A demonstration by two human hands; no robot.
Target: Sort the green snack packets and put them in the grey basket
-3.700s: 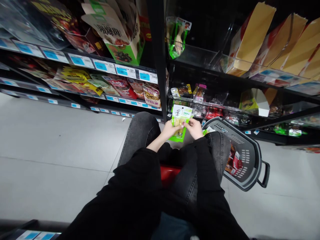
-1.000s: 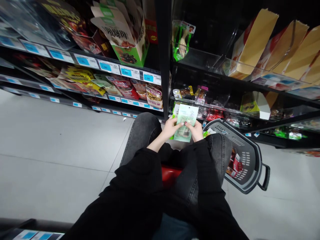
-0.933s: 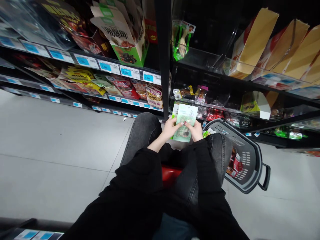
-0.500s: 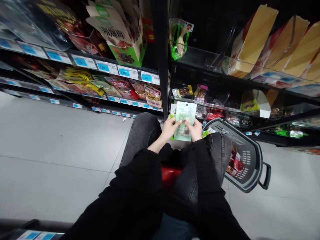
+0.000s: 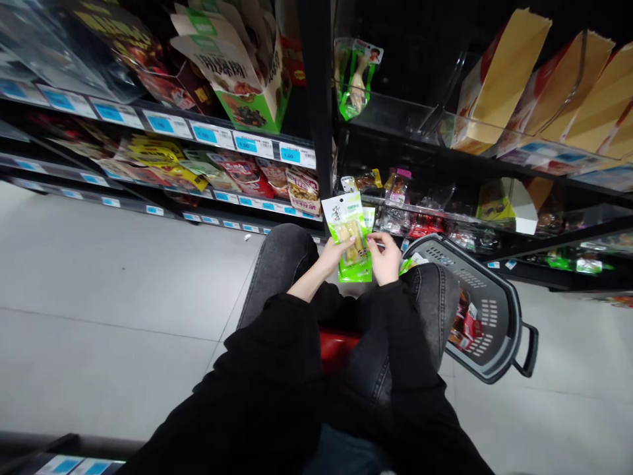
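Between my knees, my left hand (image 5: 337,254) grips a white-and-green snack packet (image 5: 350,231) with its thumb across the front. Pale yellow pieces show through the packet's clear window, and its top tilts left. A second pale green packet (image 5: 369,216) peeks out behind it on the right, mostly hidden. My right hand (image 5: 386,256) is closed in a pinch at the right edge of the packets. Its fingertips touch the edge, partly out of sight.
A grey shopping basket (image 5: 507,310) with red packages (image 5: 467,323) inside stands beside my right knee. Shelves ahead hold bagged snacks (image 5: 242,175), a green-and-white carton (image 5: 252,99) and open cardboard boxes (image 5: 502,82). A black post (image 5: 316,99) divides the shelves.
The pale green packet that was in front is now behind the white-and-green one. My right hand has moved from the packet's front to its right edge.
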